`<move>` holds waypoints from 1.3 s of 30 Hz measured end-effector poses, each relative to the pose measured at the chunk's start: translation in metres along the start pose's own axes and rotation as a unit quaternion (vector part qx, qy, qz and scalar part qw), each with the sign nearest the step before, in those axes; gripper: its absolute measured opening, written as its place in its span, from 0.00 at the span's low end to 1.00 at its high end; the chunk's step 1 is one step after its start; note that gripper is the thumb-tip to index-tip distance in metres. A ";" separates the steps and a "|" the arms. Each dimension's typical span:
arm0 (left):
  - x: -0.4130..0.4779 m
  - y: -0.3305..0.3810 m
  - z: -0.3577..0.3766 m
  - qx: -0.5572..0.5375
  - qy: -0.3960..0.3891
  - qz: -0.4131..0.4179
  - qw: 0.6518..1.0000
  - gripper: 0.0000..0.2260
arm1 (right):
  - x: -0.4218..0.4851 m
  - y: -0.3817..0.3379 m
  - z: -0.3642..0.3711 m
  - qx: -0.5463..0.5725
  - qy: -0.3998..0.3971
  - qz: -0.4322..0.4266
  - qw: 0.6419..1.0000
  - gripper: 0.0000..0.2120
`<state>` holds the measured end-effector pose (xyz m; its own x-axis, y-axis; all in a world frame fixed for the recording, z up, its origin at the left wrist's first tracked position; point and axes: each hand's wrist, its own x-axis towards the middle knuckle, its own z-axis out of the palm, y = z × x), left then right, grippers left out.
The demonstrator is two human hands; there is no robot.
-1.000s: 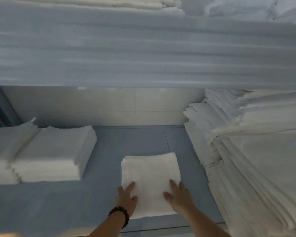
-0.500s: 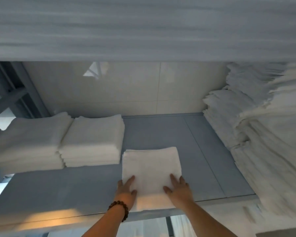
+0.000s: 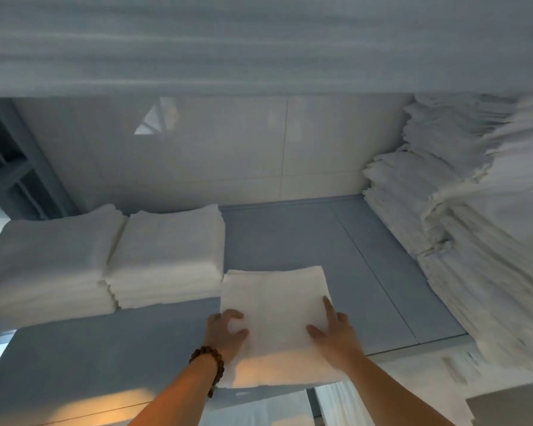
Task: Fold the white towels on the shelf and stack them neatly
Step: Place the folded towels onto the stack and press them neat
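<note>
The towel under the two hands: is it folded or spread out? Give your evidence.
Folded: the towel is a compact rectangle on the shelf, shaped like the folded stack beside it.

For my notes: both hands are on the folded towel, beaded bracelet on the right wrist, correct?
Not quite. The head view shows the beaded bracelet on the left wrist, not the right. The left hand and right hand are both on the folded towel.
</note>
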<state>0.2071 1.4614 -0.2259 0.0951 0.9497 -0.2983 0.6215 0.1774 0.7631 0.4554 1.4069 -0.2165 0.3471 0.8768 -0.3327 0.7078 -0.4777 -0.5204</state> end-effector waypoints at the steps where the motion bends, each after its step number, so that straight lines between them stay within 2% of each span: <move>1: 0.003 0.001 0.000 -0.012 0.004 -0.004 1.000 0.08 | 0.005 -0.001 -0.001 0.027 -0.004 0.003 1.000 0.38; 3: 0.008 0.002 -0.001 -0.024 0.008 -0.012 1.000 0.07 | 0.011 -0.003 -0.002 0.066 -0.004 0.014 0.998 0.40; 13: 0.015 0.004 -0.003 -0.059 -0.013 -0.027 0.998 0.05 | 0.028 0.005 -0.006 0.120 -0.032 0.059 0.990 0.48; 15: 0.016 0.006 -0.003 -0.071 -0.011 -0.030 0.997 0.05 | 0.031 0.009 -0.008 0.145 -0.038 0.054 0.987 0.47; 19: 0.015 0.014 0.001 -0.071 -0.004 -0.027 0.997 0.06 | 0.033 0.010 -0.017 0.188 -0.056 0.031 0.980 0.36; 22: 0.010 0.025 0.005 -0.049 -0.002 -0.008 0.999 0.08 | 0.030 0.011 -0.024 0.179 -0.053 0.007 0.982 0.34; 32: -0.009 0.082 0.018 -0.025 0.071 0.080 0.994 0.14 | 0.008 0.016 -0.056 0.181 0.039 -0.045 0.982 0.32; 39: -0.016 0.139 -0.012 -0.027 0.127 0.160 0.979 0.14 | 0.011 -0.023 -0.108 0.200 0.137 -0.123 0.962 0.30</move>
<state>0.2831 1.4735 -0.1080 0.0777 0.9911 0.1082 0.5496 -0.1331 0.8248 0.5092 1.4331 -0.1236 0.3876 0.9213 0.0300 0.5148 -0.1894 -0.8361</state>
